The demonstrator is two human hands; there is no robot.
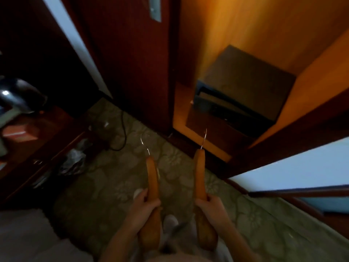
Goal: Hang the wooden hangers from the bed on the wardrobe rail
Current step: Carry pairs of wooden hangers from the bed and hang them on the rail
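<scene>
Step in hand, as judged: bring both hangers to the open wardrobe (pixel 245 25) and raise them to the rail, which lies above the view and cannot be seen. Hang one at a time: turn the hook's open side toward the rail, then lower until it seats. Lifting both together risks the hooks tangling or striking the door frame. The left hand (pixel 145 205) is curled round the left hanger (pixel 152 178) at mid-length, and the right hand (pixel 209 205) grips the right hanger (pixel 199 174) likewise. The hangers are held side by side, apart, over the patterned carpet (pixel 105 186), pointing toward the wardrobe. Each is smooth orange-brown wood, seen edge-on, with a thin metal hook at its far end. A dark safe (pixel 243 87) sits inside the wardrobe.
</scene>
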